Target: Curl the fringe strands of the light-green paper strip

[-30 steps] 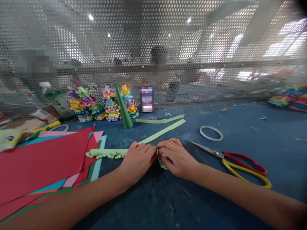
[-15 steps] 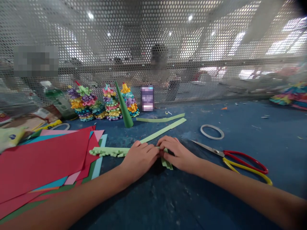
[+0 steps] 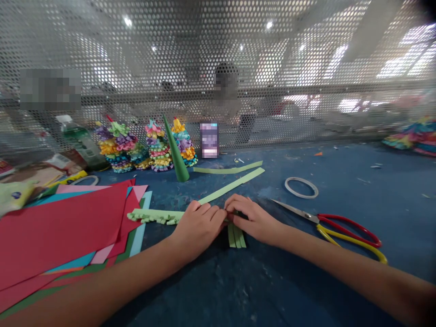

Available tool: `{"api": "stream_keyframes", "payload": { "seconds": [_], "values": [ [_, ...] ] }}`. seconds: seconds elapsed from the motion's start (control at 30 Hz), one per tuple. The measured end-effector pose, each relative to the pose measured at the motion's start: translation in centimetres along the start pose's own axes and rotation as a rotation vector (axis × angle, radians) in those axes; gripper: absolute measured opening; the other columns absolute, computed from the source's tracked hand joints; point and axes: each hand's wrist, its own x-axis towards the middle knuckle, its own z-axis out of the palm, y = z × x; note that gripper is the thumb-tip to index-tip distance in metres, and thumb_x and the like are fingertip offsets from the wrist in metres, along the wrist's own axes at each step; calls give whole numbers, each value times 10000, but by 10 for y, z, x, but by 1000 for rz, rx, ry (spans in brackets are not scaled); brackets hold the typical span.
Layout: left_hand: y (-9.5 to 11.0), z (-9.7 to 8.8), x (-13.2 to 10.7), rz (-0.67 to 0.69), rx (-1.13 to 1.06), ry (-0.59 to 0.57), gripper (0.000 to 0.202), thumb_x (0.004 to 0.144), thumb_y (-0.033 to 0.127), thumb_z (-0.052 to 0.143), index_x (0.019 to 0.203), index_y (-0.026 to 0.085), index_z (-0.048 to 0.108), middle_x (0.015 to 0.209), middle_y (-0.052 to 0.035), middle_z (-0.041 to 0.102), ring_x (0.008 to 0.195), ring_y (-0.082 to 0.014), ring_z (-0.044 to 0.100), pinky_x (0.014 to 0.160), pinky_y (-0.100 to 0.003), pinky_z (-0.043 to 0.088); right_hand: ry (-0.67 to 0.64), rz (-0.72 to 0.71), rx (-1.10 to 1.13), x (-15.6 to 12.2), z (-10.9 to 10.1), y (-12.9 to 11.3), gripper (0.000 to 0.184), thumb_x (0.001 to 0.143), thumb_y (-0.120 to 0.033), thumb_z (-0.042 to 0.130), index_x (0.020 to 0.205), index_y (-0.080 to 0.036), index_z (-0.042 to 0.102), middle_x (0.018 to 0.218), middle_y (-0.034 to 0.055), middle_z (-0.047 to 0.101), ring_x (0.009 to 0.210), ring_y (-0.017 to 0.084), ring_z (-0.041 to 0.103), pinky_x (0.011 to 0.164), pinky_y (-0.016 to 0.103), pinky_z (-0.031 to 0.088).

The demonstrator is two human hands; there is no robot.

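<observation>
Left hand [image 3: 199, 227] and right hand [image 3: 254, 220] close together, nearly touching, fingers curled in a narrow pinch on a light green paper strip [image 3: 153, 216]. Strip's curled fringe runs left from the left hand; flat cut green tails [image 3: 235, 236] lie on the table, near side, under the right hand. Plain green strip [image 3: 231, 185] runs far right from behind the left hand.

Blue table [image 3: 272, 290], worn and scrap-flecked. Left: red paper sheets [image 3: 61, 227] stacked over other colours. Right: scissors [image 3: 340, 231], tape roll [image 3: 301, 187] beyond them. Farther: green paper cone [image 3: 177, 156], leaning, beside layered paper trees [image 3: 117, 147]. Perforated metal screen [image 3: 306, 59] closes the far side; a blurred person [image 3: 226, 93] sits behind it.
</observation>
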Motion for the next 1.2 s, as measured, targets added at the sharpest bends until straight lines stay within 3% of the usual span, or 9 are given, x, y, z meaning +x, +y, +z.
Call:
{"api": "stream_keyframes", "payload": {
  "seconds": [0.13,0.43,0.63,0.83,1.0,1.2],
  "values": [
    [0,-1,-2,42,5,-7,80,920,197,454,848,193,487,731,12,562,690,-173,492,616,-344,254,-14,23,19,1,0,2,135,864,-122,482,748,-181,517,910,24,576,892,152,542,843,353,373],
    [-2,0,0,64,6,-7,139,928,213,437,813,191,513,713,14,571,674,-174,507,591,-334,251,31,-54,-184,-5,3,-4,148,757,-49,514,804,-189,510,943,24,570,953,176,523,882,379,333],
    [0,0,0,24,22,1,146,942,239,410,855,183,514,719,9,566,660,-162,517,609,-315,262,10,28,-114,0,4,4,114,806,-80,526,780,-188,548,977,22,575,979,167,521,878,389,352],
    [1,-3,-1,125,59,-18,64,917,184,446,898,199,505,755,10,561,665,-167,499,593,-323,265,-82,127,-28,4,1,5,128,826,-106,531,725,-186,538,997,28,551,987,185,499,888,418,359],
    [-1,-2,-1,119,49,-14,99,924,179,421,886,190,511,739,2,552,661,-164,487,599,-312,263,-25,63,-50,1,2,5,131,790,-62,522,771,-191,529,1024,39,545,1002,190,491,892,429,348],
    [0,-2,-2,98,57,-4,138,933,199,418,849,187,528,724,-3,539,663,-166,482,589,-328,256,-33,28,-19,-1,1,11,80,800,-119,563,761,-184,538,1010,34,573,959,184,504,878,423,362]
  ]
}}
